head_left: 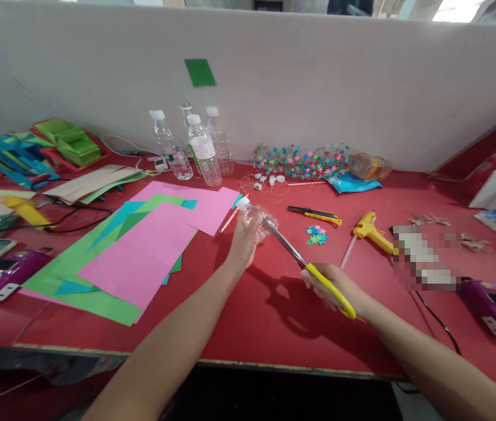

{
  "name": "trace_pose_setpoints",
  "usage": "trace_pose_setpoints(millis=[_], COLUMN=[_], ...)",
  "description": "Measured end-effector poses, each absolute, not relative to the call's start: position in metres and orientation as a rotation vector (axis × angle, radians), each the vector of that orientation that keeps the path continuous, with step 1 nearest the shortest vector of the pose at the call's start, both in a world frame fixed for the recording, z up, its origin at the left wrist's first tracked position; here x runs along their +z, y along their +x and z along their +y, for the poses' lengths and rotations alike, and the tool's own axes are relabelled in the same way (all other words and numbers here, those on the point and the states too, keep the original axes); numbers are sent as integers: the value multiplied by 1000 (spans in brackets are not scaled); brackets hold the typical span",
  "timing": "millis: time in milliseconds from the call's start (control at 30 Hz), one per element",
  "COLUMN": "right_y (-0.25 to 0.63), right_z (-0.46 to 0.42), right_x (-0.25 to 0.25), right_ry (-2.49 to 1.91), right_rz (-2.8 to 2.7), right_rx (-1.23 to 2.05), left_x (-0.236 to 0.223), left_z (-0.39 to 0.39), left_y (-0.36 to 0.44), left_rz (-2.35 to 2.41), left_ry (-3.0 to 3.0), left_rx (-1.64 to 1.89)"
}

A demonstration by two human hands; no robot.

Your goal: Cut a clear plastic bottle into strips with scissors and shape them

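Observation:
My left hand (246,238) is closed around the top part of a clear plastic bottle (269,217) with a white cap, tilted up to the left. In my right hand (333,285) is a pair of scissors (324,283) with yellow handles. The blades reach to the bottle's edge beside my left fingers; whether they are cutting into it I cannot tell. Beyond the scissors lie a small heap of coloured paper stars (317,235) and a yellow-black utility knife (314,214).
Pink and green paper sheets (143,251) cover the left of the red table (248,327). Clear bottles (204,149) stand at the back, near a star-covered bottle (300,161). A yellow glue gun (373,233) and purple power strip (493,310) lie right; another yellow glue gun (24,211) lies left.

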State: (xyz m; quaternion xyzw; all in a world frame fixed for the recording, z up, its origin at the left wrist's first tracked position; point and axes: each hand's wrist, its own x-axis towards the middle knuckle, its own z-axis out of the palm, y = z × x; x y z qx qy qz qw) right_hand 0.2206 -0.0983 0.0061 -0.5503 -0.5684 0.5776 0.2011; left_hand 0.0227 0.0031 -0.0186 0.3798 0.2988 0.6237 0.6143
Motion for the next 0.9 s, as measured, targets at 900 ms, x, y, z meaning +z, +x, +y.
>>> trace_pose_setpoints(millis=[900], right_y=[212], right_z=[-102], right_x=[13], right_ry=[-1587], right_rz=[-1601], right_rx=[1582], left_x=[-22], left_z=[8], left_y=[19], left_rz=[622], left_ry=[950], left_rx=[1444])
